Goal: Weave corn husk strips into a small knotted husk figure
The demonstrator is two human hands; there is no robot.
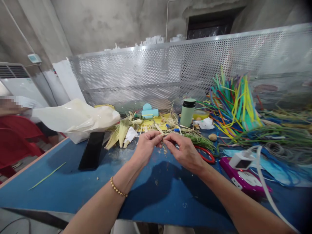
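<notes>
My left hand (pixel 146 145) and my right hand (pixel 183 150) meet above the middle of the blue table (pixel 73 188). Both pinch a small piece of dried straw-coloured husk (pixel 163 143) between thumb and fingertips, and a short strand hangs below the pinch. My left wrist wears a gold bead bracelet (pixel 118 190). Dried corn husks (pixel 121 132) lie just beyond my left hand. Red-handled scissors (pixel 206 155) rest next to my right hand.
A black phone (pixel 91 150) lies left of my hands, beside a cream plastic bag (pixel 75 117). A green flask (pixel 187 112), a bundle of coloured strips (pixel 234 104), green stalks, a pink device (pixel 243 177) and a perforated metal screen (pixel 170 71) fill the back and right. A person sits at far left.
</notes>
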